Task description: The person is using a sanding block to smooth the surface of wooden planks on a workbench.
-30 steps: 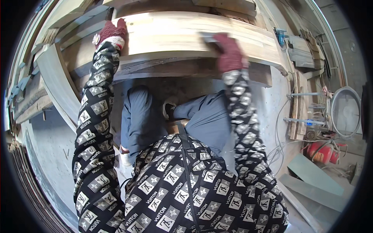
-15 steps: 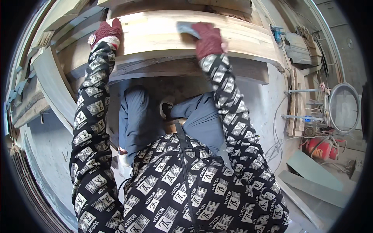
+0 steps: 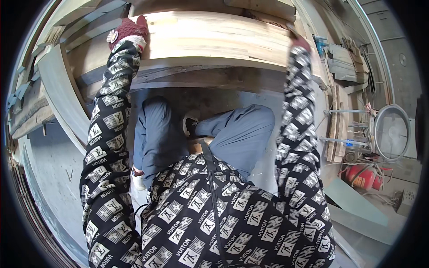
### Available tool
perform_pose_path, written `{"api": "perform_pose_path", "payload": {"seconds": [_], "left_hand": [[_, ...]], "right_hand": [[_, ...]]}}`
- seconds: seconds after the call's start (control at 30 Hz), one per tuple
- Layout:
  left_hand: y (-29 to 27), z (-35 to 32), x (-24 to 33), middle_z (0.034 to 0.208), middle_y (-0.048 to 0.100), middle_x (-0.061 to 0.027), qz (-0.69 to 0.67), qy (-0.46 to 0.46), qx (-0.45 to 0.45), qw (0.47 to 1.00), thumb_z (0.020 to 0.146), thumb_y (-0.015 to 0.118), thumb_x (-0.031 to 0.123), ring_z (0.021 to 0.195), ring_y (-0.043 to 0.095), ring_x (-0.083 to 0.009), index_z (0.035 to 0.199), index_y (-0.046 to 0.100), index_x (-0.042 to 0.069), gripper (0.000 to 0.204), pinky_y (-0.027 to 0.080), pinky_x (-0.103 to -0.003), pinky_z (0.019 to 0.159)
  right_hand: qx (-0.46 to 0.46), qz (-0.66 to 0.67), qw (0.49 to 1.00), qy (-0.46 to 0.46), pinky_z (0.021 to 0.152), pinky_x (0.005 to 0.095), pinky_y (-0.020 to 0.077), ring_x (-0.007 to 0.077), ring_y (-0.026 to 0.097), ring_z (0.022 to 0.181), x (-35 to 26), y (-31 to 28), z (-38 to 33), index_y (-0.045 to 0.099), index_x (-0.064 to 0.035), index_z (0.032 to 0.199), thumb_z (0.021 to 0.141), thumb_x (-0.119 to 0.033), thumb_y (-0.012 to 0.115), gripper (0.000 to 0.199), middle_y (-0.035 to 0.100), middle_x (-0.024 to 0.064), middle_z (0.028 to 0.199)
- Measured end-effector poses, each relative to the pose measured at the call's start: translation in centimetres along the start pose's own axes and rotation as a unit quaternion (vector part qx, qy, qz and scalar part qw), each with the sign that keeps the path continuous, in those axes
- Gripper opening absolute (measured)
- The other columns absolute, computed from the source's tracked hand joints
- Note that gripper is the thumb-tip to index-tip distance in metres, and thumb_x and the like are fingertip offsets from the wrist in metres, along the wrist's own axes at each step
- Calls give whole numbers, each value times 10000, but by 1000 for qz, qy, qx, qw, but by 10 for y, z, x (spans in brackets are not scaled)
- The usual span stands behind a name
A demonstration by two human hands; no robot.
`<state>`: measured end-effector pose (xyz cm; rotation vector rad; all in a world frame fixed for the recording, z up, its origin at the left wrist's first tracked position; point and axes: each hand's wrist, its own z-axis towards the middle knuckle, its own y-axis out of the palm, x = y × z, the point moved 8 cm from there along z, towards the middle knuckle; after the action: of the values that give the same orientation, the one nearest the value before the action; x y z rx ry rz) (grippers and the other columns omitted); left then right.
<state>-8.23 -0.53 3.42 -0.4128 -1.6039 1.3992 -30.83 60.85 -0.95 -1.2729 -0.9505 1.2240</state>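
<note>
Motion blur is smearing the right hand (image 3: 300,43), and the sleeve is covering part of it; whatever small dark shape is showing at its far side is being too unclear to name. The dark round rim is cutting off the stacked planks (image 3: 29,114) on the far left. A pale wooden board (image 3: 214,35) is lying across the far middle, above a darker beam (image 3: 187,78), with the person's knees sitting near its near edge. A curved grey strip (image 3: 62,80) is leaning at the left; a blue tool (image 3: 320,42) is resting just right of the right hand. The gloved left hand (image 3: 129,33) is touching the board toward its left end, its grip partly spread, thumb apart. Whether the right grip, over the board's right part, is closing around anything, one is not able to tell.
</note>
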Motion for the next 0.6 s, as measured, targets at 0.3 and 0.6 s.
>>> {"api": "perform_pose_path", "payload": {"seconds": [0.3, 0.6], "left_hand": [[-22, -13, -61, 1267, 555, -247, 41, -57, 10, 998, 920, 403, 523, 1202, 515, -391, 1336, 457, 32, 646, 388, -446, 1022], [-23, -2, -42, 1283, 545, -249, 29, -37, 0, 999, 913, 398, 561, 1218, 507, -391, 1337, 456, 30, 681, 389, -446, 1024]], "right_hand": [[5, 265, 836, -481, 946, 385, 460, 325, 563, 1054, -332, -41, -296, 600, -133, 1218, 860, -24, 516, 383, 587, 117, 1206], [41, 185, 976, -104, 982, 387, 450, 309, 599, 1096, -38, -28, -83, 618, -207, 1206, 897, -143, 490, 340, 638, 133, 1171]]}}
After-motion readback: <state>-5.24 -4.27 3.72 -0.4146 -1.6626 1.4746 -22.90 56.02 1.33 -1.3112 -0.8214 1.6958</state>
